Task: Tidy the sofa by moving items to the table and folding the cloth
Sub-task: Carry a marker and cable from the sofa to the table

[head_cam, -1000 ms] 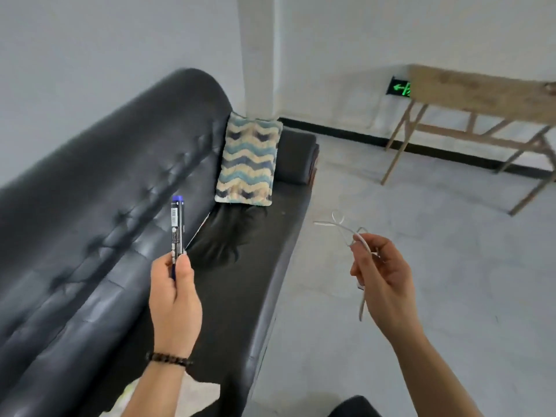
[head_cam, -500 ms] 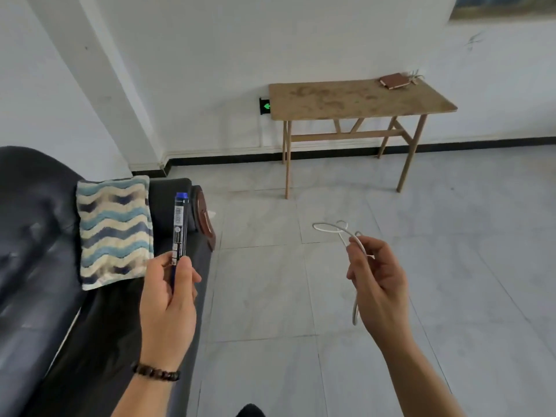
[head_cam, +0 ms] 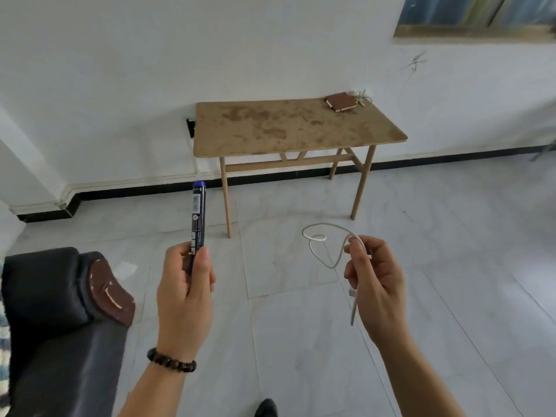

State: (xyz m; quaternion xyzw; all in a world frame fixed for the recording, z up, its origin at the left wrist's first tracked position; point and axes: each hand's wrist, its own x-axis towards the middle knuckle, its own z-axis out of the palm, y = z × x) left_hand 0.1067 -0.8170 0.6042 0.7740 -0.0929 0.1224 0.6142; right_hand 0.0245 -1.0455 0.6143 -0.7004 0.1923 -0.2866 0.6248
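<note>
So there's one table by the wall, with one brown notebook and a small cable bundle on its far right corner. In front of it, left hand is wrapped around one blue-capped marker held upright, right hand pinches one white cable. The marker has a barcode label, text too blurry to read; sofa is down left of the table.

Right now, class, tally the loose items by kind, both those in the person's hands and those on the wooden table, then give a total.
Blue-capped marker pen, in left hand: 1
White cables, one in right hand, one on table: 2
Brown notebook: 1
Total: 4
</note>
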